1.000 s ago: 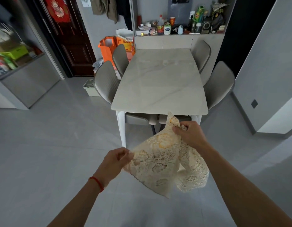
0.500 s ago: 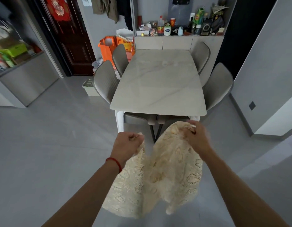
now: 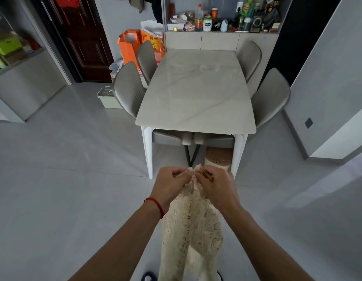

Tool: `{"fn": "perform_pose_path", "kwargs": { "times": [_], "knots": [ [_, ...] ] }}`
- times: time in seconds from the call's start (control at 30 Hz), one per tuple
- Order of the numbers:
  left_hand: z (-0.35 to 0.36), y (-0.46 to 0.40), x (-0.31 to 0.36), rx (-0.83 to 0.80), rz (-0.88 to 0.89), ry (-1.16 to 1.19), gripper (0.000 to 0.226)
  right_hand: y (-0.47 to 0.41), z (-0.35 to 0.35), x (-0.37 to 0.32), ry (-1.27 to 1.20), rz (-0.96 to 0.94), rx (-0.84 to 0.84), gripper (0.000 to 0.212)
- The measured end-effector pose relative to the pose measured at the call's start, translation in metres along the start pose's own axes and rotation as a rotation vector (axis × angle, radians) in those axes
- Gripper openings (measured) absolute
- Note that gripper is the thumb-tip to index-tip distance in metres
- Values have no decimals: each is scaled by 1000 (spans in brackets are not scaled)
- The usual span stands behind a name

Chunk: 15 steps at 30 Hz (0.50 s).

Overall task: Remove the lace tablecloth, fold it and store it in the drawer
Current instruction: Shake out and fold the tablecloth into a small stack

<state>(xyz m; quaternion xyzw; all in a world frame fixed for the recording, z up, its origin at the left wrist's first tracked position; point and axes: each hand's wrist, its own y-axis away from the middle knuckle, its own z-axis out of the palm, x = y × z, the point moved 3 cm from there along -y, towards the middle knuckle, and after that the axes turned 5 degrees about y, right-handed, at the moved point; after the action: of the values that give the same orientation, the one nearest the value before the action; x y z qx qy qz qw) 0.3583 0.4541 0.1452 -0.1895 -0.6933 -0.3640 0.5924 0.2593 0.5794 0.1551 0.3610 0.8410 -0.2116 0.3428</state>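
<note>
Room: grey tiled floor [image 3: 54,179], dark red door [image 3: 82,37] at far left, cluttered shelf [image 3: 220,30] beyond
Desk: marble-topped desk [image 3: 196,92] bare of cloth, grey chairs [image 3: 129,88] pushed in along both sides
Lace tablecloth: cream lace tablecloth [image 3: 193,230] off the desk, hanging in the air in front of the person, gathered at its top edge, draping down towards the floor
Left hand: left hand [image 3: 171,182] closed on the top edge of the cloth, red string on the wrist
Right hand: right hand [image 3: 215,184] pinching the same edge, almost touching the left
Step in hand: likely a fold in half, corners brought together
Doing it well: match the corners squarely, let the hanging length settle flat, smooth out twists before the next fold
Drawer: none in view that I can pick out
</note>
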Motion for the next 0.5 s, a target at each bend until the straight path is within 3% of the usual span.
{"fn": "perform_pose_path", "kwargs": {
  "times": [0.17, 0.37, 0.43, 0.5],
  "knots": [
    [-8, 6, -7, 155, 83, -52, 2, 2, 7, -16, 100, -48, -34, 24],
    [-8, 6, -7, 61, 56, -78, 27, 4, 12, -30, 142, -78, -170, 18],
    [-10, 4, -9, 50, 38, -50, 24, 7, 16, -30, 15, -2, -316, 15],
    [-12, 0, -7, 21, 21, 13, 9, 14, 19, -28, -291, 122, -485, 34]
  ]
}}
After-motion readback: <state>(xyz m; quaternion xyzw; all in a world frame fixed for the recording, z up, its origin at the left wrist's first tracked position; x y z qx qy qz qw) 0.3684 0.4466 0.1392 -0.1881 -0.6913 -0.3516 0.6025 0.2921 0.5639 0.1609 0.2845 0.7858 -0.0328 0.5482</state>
